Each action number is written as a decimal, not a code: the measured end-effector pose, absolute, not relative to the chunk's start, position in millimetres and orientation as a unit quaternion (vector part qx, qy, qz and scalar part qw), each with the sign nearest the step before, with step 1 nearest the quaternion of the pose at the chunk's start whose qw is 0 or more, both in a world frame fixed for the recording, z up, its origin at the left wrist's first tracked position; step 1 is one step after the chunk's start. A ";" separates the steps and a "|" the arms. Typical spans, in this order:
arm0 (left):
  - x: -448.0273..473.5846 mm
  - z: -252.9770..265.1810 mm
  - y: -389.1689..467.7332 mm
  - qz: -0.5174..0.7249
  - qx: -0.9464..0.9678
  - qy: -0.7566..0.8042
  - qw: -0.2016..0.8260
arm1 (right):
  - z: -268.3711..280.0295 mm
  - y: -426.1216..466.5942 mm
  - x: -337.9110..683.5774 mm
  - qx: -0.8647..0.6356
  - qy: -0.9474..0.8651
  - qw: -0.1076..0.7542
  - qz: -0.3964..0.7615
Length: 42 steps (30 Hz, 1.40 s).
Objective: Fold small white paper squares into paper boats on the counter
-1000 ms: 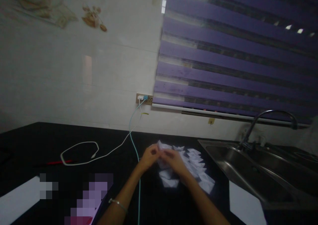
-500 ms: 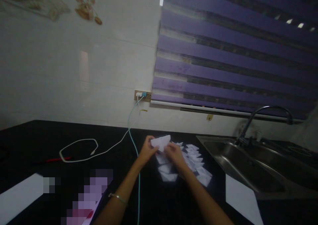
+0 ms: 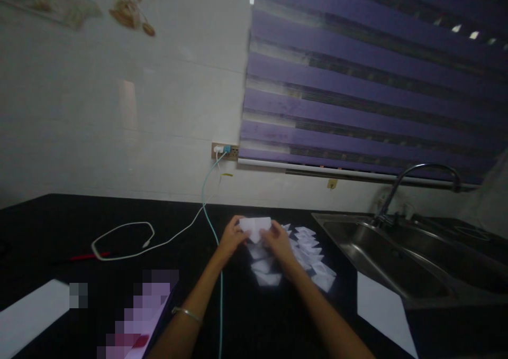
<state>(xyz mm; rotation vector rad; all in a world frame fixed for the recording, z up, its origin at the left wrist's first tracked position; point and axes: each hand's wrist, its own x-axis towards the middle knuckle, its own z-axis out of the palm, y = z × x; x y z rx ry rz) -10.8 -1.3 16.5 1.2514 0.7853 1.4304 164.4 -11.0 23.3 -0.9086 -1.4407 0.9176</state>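
Note:
A small folded white paper (image 3: 256,224) is held up between my two hands, its top edge nearly level and its lower part tapering downward. My left hand (image 3: 233,236) grips its left end, thumb in front. On the other end, my right hand (image 3: 278,238) has fingers closed around the paper. Below and to the right, several folded white paper pieces (image 3: 307,248) lie in overlapping rows on the black countertop (image 3: 262,316). My right hand and forearm hide part of these rows.
A steel sink (image 3: 392,258) with a curved faucet (image 3: 420,168) is on the right. White sheets lie at the right (image 3: 383,309) and far left (image 3: 35,311). A teal cable (image 3: 220,295) runs past my left forearm; a white cable (image 3: 148,250) and a red pen-like object (image 3: 89,256) lie left.
The folded paper has turned from a tilt to nearly level, still held by both hands. The whole view has shifted slightly.

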 end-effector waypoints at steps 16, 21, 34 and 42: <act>0.6 1.6 -1.2 0.508 0.567 0.312 0.569 | 19.0 -2.3 172.9 -0.425 -0.605 0.595 0.315; -0.5 9.9 -8.6 0.507 0.600 0.326 0.526 | 18.4 -3.6 176.0 -0.416 -0.700 0.558 0.161; 2.4 13.5 -10.9 0.511 0.619 0.346 0.486 | 20.3 -8.1 176.3 -0.387 -0.737 0.550 0.069; 6.8 8.7 -9.4 0.520 0.612 0.343 0.487 | 20.1 -7.5 177.4 -0.409 -0.735 0.539 0.051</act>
